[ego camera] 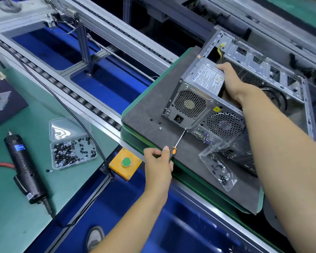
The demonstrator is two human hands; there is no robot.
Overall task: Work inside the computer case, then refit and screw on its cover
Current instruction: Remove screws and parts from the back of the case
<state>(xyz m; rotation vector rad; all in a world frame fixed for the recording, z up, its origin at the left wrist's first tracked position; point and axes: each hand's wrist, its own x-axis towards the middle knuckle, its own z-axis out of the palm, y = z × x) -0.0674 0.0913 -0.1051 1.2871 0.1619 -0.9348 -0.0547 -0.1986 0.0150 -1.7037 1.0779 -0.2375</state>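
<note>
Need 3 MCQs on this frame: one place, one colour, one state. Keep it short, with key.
1. Where does the electric screwdriver lie?
A. on the green bench, left of the screw box
B. inside the computer case
C. on the dark mat

2. What colour is the round button on the yellow box?
A. red
B. green
C. blue

3. What is the left hand doing?
A. resting open on the bench
B. gripping the hand screwdriver, tip at the case's rear
C. holding the screw bag

Key: 1 A, it lies on the bench beside the open box. 2 B, the button is green. 3 B, fingers wrap the handle, while the right hand holds the power supply.
</note>
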